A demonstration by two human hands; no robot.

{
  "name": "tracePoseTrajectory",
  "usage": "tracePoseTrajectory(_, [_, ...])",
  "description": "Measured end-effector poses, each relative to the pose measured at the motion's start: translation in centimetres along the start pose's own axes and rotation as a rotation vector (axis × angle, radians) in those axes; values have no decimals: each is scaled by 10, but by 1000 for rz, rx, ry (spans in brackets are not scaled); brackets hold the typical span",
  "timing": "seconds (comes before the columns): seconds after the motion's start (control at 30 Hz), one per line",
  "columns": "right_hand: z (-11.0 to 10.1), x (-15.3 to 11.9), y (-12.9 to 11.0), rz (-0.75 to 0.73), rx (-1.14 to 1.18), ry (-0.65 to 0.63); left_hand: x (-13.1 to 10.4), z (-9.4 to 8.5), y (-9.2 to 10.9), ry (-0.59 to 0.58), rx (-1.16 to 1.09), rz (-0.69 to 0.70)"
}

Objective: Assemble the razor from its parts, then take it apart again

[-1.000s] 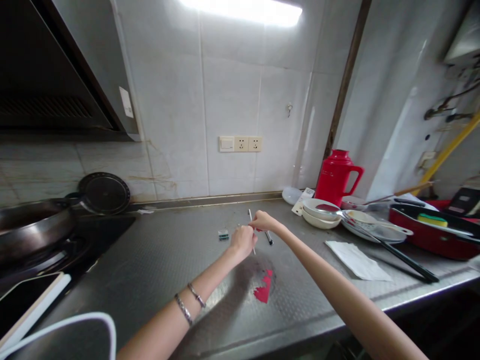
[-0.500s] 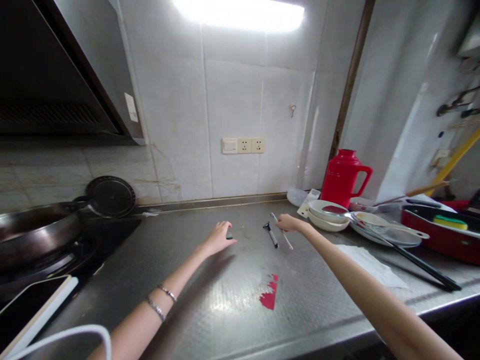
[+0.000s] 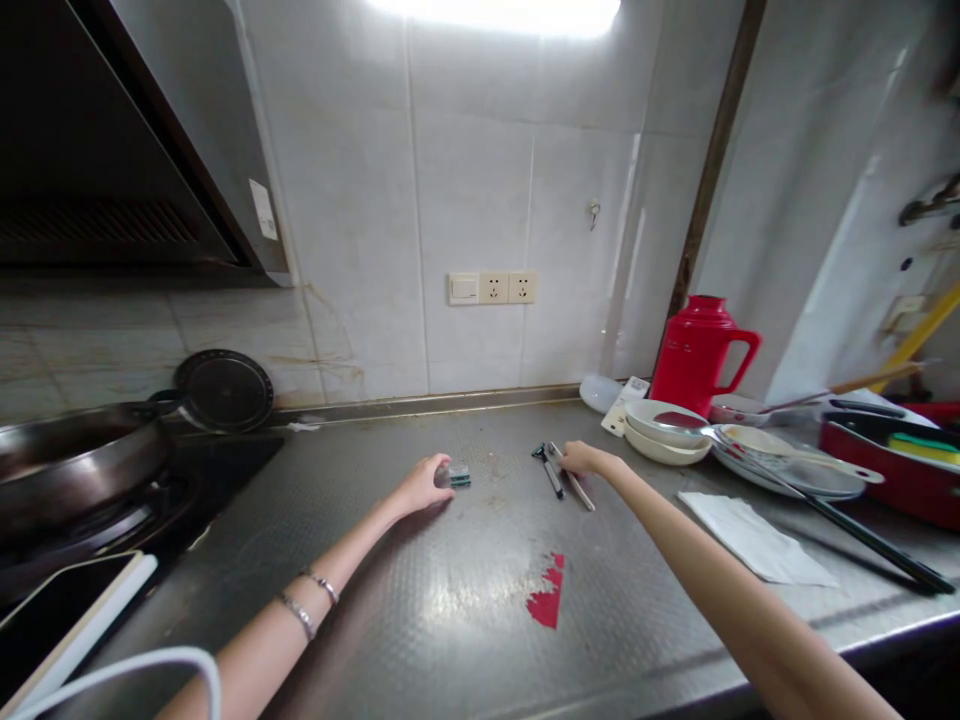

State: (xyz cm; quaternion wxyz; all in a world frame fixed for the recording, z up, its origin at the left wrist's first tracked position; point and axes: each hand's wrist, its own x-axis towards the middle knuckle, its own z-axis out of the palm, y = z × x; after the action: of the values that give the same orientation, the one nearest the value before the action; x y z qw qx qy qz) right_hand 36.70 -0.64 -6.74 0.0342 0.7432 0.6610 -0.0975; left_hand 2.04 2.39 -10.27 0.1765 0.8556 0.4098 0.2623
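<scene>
My left hand [image 3: 421, 486] curls its thumb and fingers around the left end of a small clear and dark-teal case [image 3: 460, 479] on the steel counter. To the right, my right hand [image 3: 584, 458] is closed on a thin, pale toothbrush [image 3: 582, 492], pinched near its upper part. The handle slants down towards me, and the fingers partly cover the brush. Just left of it lies a razor [image 3: 551, 475] with a dark head and a grey handle, nearly parallel to the toothbrush. A torn red patch [image 3: 547, 596] marks the counter nearer to me.
A red thermos [image 3: 691, 355], stacked bowls [image 3: 667, 447], a white napkin [image 3: 754, 538] and a red pan [image 3: 870, 470] stand or lie at the right. At the left are a steel pan [image 3: 82, 465] on the stove and a phone-like device [image 3: 67, 610] with a white cable [image 3: 150, 658].
My left hand has drawn slightly left, and more of the small case shows. My right hand has shifted the toothbrush a little towards me. The view has turned slightly left.
</scene>
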Motion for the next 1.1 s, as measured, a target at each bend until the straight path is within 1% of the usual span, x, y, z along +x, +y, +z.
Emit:
tracePoseTrajectory(0.23, [3, 8, 6, -18, -4, -3, -1, 3, 8, 14, -2, -14])
tracePoseTrajectory(0.37, [5, 5, 6, -22, 11, 12, -1, 4, 9, 9, 8, -29])
tracePoseTrajectory(0.47, [4, 1, 6, -18, 35, 22, 3, 7, 7, -21, -45, -38])
tracePoseTrajectory(0.6, [-2, -4, 11, 3, 79, 22, 7, 11, 5, -41, -135, -54])
tracePoseTrajectory(0.8, [-18, -7, 30, 0, 114, 83, 6, 11, 4, -18, -118, -98])
tracePoseTrajectory(0.9, [-29, -12, 28, -61, 112, 144, 4, 10, 11, 2, -118, -65])
tracePoseTrajectory(0.97, [-35, -18, 19, -142, 131, 157, 2, 10, 23, 25, -128, -12])
tracePoseTrajectory(1.03, [-37, -29, 3, -279, 178, 127, -1, 9, 40, 27, -145, 43])
tracePoseTrajectory(1.1, [-36, -44, -16, -448, 225, 77, -5, 9, 60, -3, -159, 87])
